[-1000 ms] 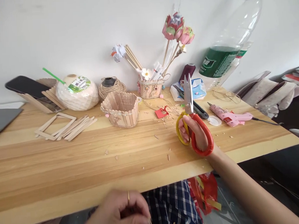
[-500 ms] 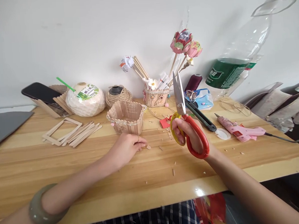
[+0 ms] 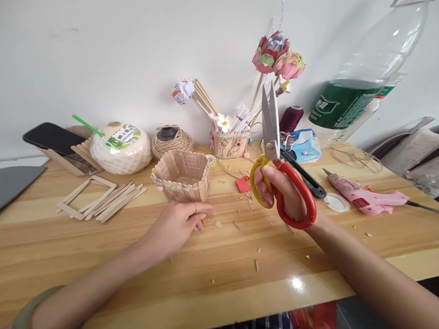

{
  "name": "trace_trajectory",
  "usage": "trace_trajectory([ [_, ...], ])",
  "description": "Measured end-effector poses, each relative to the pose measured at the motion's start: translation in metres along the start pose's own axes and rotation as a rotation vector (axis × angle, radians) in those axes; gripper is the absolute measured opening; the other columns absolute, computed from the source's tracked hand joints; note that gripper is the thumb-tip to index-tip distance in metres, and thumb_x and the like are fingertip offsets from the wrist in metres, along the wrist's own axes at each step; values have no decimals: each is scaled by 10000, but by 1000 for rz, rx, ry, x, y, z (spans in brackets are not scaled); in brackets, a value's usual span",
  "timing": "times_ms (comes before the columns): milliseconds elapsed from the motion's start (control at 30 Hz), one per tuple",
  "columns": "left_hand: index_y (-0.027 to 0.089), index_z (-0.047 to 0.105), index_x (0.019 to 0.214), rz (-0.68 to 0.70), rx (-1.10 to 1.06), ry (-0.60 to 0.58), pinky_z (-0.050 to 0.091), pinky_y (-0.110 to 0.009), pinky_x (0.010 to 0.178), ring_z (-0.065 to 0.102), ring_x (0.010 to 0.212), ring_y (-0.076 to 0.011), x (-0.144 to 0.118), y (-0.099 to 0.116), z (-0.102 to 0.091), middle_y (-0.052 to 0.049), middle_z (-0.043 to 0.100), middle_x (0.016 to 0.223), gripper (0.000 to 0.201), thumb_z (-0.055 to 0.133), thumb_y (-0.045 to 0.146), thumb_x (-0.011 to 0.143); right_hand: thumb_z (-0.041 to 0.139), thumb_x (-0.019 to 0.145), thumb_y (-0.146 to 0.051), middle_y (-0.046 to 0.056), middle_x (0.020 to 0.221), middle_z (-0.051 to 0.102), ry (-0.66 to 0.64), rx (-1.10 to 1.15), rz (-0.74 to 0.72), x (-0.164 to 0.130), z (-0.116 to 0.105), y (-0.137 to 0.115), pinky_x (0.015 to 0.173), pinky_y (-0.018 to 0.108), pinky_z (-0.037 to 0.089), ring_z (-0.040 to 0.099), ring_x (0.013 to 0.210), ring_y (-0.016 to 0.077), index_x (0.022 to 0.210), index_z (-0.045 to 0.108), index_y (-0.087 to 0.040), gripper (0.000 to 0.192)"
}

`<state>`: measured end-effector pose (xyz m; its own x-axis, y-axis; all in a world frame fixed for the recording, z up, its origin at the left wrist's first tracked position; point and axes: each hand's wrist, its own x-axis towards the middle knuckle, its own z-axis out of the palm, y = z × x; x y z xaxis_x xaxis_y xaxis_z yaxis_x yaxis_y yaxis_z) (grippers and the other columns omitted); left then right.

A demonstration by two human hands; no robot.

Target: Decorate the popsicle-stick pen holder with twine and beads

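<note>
My right hand (image 3: 279, 188) is closed round the red and yellow handles of a pair of scissors (image 3: 271, 122), held above the table with the blades pointing up and slightly apart. My left hand (image 3: 183, 220) rests low over the tabletop, fingers loosely stretched and apart, with nothing seen in them. Just past its fingertips lies a small wood chip (image 3: 217, 224). Behind that hand stands a basket made of wooden craft sticks (image 3: 181, 179), its rim trimmed with a beaded band. A red paper piece (image 3: 243, 184) and wood scraps lie between the hands.
Loose craft sticks (image 3: 120, 201) and a stick frame (image 3: 73, 211) lie left. Behind are a wrapped coconut (image 3: 121, 152), twine (image 3: 172, 142) and a flower-filled pot (image 3: 230, 143). Right are a utility knife (image 3: 304, 175), a corded pink glue gun (image 3: 368, 196) and a large bottle (image 3: 343, 104).
My left hand has opened and drawn back slightly from the wood chip, which now lies free on the table. The scissors stay in my right hand; the view has shifted a little.
</note>
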<state>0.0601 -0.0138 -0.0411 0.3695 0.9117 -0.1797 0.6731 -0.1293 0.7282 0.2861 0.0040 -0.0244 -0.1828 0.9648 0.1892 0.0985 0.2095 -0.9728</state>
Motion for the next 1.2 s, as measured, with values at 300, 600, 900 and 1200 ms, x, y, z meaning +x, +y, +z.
trace_trajectory([
  [300, 100, 629, 949, 564, 489, 154, 520, -307, 671, 647, 748, -192, 0, 27, 6, -91, 694, 863, 265, 374, 98, 877, 521, 800, -532, -48, 443, 400, 47, 95, 8, -4, -12, 7, 375, 259, 291, 359, 376, 100, 618, 497, -214, 367],
  [600, 50, 674, 818, 829, 1095, 149, 475, -270, 451, 637, 755, -255, 3, 49, 64, -190, 691, 886, 196, 481, 41, 782, 530, 803, -550, -42, 406, 411, -13, 71, 0, -6, -18, 6, 386, 267, 270, 362, 376, 102, 536, 469, -208, 439],
  [900, 22, 679, 933, 876, 1089, 263, 440, -240, 401, 656, 699, -227, 4, 42, 58, -215, 707, 922, 275, 434, 42, 808, 519, 820, -528, -29, 425, 427, -31, 50, -10, -5, -14, 5, 402, 283, 274, 363, 389, 115, 521, 475, -213, 437],
  [1200, 27, 692, 752, 878, 968, 31, 488, -308, 488, 665, 761, -294, 10, 47, 48, -230, 711, 824, 156, 537, 10, 748, 512, 819, -531, -30, 396, 420, -50, 20, 26, -3, -15, 12, 401, 273, 270, 375, 380, 111, 518, 472, -208, 444],
])
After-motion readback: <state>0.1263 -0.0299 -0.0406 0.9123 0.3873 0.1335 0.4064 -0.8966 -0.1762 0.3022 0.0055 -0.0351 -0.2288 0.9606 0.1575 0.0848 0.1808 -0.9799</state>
